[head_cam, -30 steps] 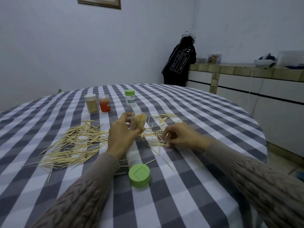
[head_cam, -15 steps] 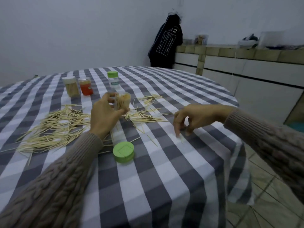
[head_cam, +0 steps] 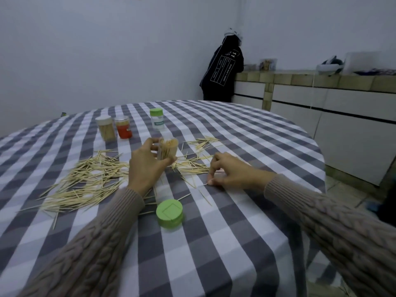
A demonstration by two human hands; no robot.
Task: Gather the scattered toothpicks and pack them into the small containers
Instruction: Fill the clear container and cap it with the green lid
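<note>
My left hand (head_cam: 145,166) grips a clear open container (head_cam: 168,148) packed with toothpicks, held just above the checked tablecloth (head_cam: 214,243). My right hand (head_cam: 229,172) rests on the cloth to its right, its fingertips pinching a single toothpick (head_cam: 205,184). A large heap of loose toothpicks (head_cam: 85,181) lies left of my left hand. A smaller scatter (head_cam: 199,163) lies between and beyond the hands. The green lid (head_cam: 169,213) sits on the cloth near my left wrist.
Three closed containers stand at the back: a white-capped one (head_cam: 106,130) full of toothpicks, an orange one (head_cam: 123,129) and a green-capped one (head_cam: 157,118). The table edge curves away on the right. A dark jacket (head_cam: 222,69) hangs by the counter (head_cam: 321,82).
My right hand has come back from the table's right side toward the smaller scatter and now pinches a toothpick. My left hand still holds the container.
</note>
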